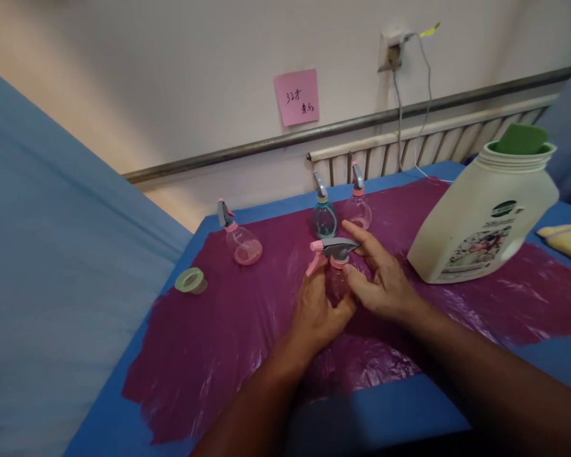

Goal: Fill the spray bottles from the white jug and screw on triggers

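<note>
A small pink spray bottle with a grey and pink trigger head stands on the purple plastic sheet in the middle of the table. My left hand is wrapped round the bottle's body. My right hand grips the neck just under the trigger head, with its index finger stretched along the head.
Another pink spray bottle stands at the left, and a blue one and a pink one at the back. A green cap lies left. A big white detergent jug stands right, open-topped. A yellow cloth lies far right.
</note>
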The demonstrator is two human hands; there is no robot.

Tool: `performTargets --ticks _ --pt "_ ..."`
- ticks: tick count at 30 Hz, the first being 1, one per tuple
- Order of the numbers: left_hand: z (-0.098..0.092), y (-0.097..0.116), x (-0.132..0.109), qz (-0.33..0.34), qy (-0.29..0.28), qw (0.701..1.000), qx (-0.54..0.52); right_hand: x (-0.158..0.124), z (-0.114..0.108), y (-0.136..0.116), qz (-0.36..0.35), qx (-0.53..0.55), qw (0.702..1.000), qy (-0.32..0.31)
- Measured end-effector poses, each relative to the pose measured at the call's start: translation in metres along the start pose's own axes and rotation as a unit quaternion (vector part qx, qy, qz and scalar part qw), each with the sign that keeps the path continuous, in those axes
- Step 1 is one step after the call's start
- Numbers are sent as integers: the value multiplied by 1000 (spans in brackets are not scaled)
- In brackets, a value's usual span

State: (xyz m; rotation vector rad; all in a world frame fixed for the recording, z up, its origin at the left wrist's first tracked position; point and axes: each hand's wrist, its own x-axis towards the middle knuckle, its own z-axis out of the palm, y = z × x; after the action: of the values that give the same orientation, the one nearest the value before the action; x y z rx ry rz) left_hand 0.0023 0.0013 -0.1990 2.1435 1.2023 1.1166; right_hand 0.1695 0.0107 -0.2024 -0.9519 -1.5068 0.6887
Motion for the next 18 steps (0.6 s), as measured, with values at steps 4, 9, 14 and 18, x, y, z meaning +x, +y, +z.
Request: performTargets --ticks 4,9,14,18 --pt "-1 6 4 5 -3 1000 -9 4 2 -4 -2 -38 998 48" --pt "-2 7 3 -10 -16 1000 -6 4 0 -1 -7 -14 999 39" --pt "-1 1 -2 -20 -15 1000 -8 1 0 3 -10 -6 1000 13" --pt "2 -2 -6 -46 -8 999 4 4 4 4 -22 -23 998 58"
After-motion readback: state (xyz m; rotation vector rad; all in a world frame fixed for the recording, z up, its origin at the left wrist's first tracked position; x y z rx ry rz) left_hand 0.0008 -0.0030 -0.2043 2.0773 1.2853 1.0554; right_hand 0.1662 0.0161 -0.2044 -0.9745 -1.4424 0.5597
